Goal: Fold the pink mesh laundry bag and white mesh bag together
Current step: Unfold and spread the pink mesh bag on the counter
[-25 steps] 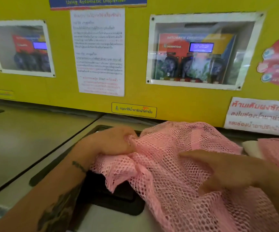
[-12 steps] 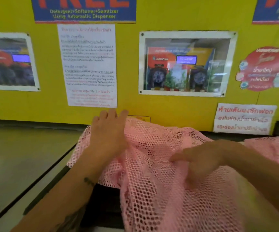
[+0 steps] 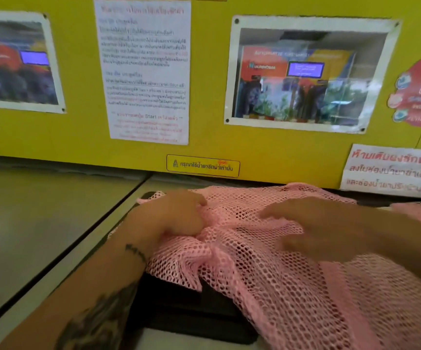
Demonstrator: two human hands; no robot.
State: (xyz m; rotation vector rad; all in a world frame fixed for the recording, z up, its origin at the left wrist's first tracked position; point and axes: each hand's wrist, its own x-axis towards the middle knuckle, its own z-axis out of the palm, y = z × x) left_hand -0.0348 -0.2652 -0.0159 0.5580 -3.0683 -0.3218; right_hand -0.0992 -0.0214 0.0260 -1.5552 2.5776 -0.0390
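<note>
Head view shows the left hand changed from half a second ago: then it lay flat with straight fingers on the far left corner of the pink mesh laundry bag; now those fingers are curled down into the netting at about 10 o'clock of the heap, bunching a ridge of mesh under the knuckles. The right hand has slid a little along the cloth at about 2 o'clock and rests on it, fingers spread and fairly straight, though blur hides whether the tips pinch anything. I read this as the end of smoothing and the start of gathering an edge for a fold, so the fold itself is not yet made. The bag lies rumpled across the dark lid of the machine top, below the yellow wall, its near part spilling toward 5 o'clock. No white mesh bag is visible.
</note>
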